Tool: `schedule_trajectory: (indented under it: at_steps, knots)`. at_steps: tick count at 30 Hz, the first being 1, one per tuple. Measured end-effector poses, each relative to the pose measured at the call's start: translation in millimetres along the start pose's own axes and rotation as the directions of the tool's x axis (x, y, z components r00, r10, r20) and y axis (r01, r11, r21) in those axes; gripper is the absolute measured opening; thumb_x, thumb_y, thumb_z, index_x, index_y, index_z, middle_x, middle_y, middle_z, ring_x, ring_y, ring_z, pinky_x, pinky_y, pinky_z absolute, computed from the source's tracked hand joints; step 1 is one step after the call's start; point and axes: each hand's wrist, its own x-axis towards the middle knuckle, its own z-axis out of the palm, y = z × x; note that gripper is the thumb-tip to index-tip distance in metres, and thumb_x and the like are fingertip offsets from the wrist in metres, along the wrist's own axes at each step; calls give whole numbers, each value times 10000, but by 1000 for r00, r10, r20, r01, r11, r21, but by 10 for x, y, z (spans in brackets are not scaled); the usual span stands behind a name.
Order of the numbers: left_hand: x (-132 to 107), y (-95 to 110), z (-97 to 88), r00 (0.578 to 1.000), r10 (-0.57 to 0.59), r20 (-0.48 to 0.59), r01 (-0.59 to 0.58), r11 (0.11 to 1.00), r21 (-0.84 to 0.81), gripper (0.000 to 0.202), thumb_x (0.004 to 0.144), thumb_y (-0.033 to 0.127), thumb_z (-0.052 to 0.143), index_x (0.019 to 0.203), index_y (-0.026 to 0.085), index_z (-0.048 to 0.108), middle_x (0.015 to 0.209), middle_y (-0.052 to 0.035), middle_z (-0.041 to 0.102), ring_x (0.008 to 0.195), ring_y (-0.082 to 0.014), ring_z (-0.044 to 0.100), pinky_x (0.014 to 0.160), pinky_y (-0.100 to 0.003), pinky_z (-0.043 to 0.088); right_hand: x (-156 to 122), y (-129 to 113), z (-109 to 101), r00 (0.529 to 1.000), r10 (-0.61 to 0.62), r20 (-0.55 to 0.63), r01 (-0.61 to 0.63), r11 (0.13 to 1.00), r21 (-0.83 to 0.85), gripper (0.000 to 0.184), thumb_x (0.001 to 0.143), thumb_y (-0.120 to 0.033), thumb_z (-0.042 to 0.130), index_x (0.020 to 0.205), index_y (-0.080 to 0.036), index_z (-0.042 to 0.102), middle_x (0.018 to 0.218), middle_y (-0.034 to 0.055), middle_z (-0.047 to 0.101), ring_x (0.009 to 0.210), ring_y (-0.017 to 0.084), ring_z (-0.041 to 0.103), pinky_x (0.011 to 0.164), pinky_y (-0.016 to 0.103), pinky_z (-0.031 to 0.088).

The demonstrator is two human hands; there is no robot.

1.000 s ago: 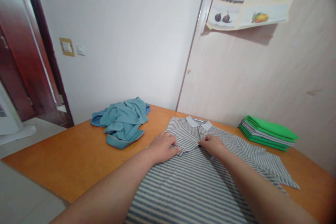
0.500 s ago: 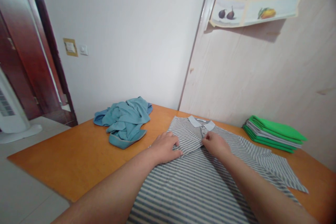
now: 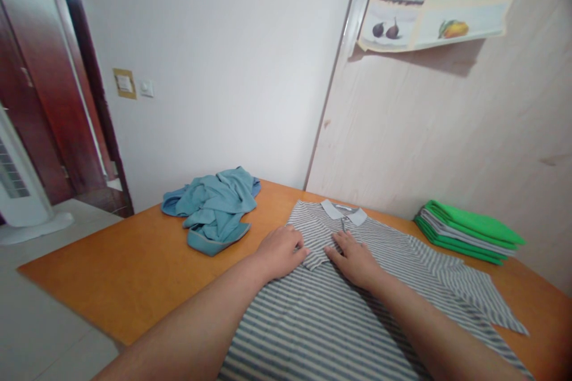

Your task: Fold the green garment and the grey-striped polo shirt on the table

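Note:
A grey-and-white striped polo shirt (image 3: pixel 322 321) lies spread on the table, its plain grey collar (image 3: pixel 331 210) toward the wall. The sleeve on the left (image 3: pixel 313 237) is folded inward over the chest. My left hand (image 3: pixel 281 252) rests on the shirt's left edge beside this sleeve, thumb apart from the fingers. Flat on the chest below the collar, my right hand (image 3: pixel 355 259) has its fingers spread and touches the sleeve's inner end. On the right, the other sleeve (image 3: pixel 478 292) extends outward.
Crumpled teal clothing (image 3: pixel 218 205) sits at the back left of the orange-brown table (image 3: pixel 102 268). A stack of folded green and grey clothes (image 3: pixel 469 231) is at the back right, by the wall. A white upright appliance (image 3: pixel 22 184) stands on the floor at far left.
My right hand has let go of its pinch on the cloth near the button placket and now lies flat, slightly lower. The folded sleeve's inner end has shifted left. My left hand barely moved.

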Motion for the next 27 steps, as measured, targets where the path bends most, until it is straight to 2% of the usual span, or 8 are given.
schedule_trajectory:
  at_steps: [3, 6, 11, 16, 18, 21, 24, 27]
  knots:
    - [26, -42, -11, 997, -55, -53, 55, 998, 1, 136, 910, 302, 539, 880, 220, 643, 936, -46, 651, 902, -209, 605, 755, -302, 441, 14, -46, -38, 999, -32, -13, 33, 999, 31, 656, 971, -559, 320, 1482, -162, 426, 1597, 116, 320, 1501, 310, 185, 1174, 584, 175]
    - [58, -117, -45, 976, -162, -144, 163, 987, -3, 152, 913, 203, 473, 891, 218, 623, 948, -45, 658, 911, -198, 604, 765, -296, 432, 91, -108, -56, 998, -49, -33, 51, 997, 54, 632, 979, -515, 323, 1474, -139, 436, 1586, 131, 338, 1495, 307, 207, 1176, 566, 193]
    - [87, -216, -113, 911, -353, -210, 359, 933, -12, 129, 906, 178, 449, 879, 221, 567, 954, -38, 663, 896, -193, 602, 721, -286, 417, 341, -232, -71, 997, -76, -32, 77, 997, 32, 592, 985, -449, 335, 1464, -123, 453, 1558, 128, 396, 1473, 290, 278, 1184, 475, 225]
    - [87, -264, -159, 886, -397, -240, 404, 914, -19, 138, 871, 153, 440, 932, 224, 541, 997, -45, 655, 923, -202, 601, 742, -306, 427, 636, -410, -95, 992, -123, -22, 123, 992, 17, 532, 992, -396, 324, 1451, -171, 473, 1546, 104, 424, 1461, 249, 312, 1178, 410, 236]
    - [82, -257, -164, 888, -391, -240, 403, 915, 1, 134, 872, 164, 441, 925, 226, 547, 986, -46, 656, 929, -208, 596, 751, -315, 435, 752, -488, -88, 988, -151, -13, 151, 988, 15, 524, 994, -385, 319, 1450, -176, 471, 1548, 100, 422, 1463, 251, 307, 1174, 410, 241]
    - [61, -198, -152, 928, -307, -210, 320, 947, 31, 125, 866, 178, 461, 900, 225, 572, 967, -49, 657, 936, -217, 590, 776, -323, 442, 909, -596, -55, 984, -180, 6, 180, 984, 11, 533, 998, -379, 303, 1455, -150, 455, 1554, 130, 406, 1462, 274, 303, 1165, 437, 253]
    - [29, -107, -137, 972, -200, -123, 208, 976, 57, 135, 845, 177, 482, 892, 222, 601, 965, -61, 652, 933, -229, 589, 794, -339, 450, 1040, -679, -9, 980, -196, 26, 195, 981, 7, 533, 1006, -384, 269, 1433, -135, 469, 1540, 158, 418, 1456, 297, 310, 1150, 490, 261]
    - [-4, -40, -133, 992, -127, -12, 127, 987, 100, 135, 840, 201, 492, 880, 217, 621, 982, -84, 643, 935, -253, 590, 805, -374, 463, 1146, -740, 39, 978, -200, 53, 200, 980, 1, 541, 1009, -409, 255, 1428, -140, 467, 1553, 160, 393, 1469, 301, 276, 1145, 521, 253]
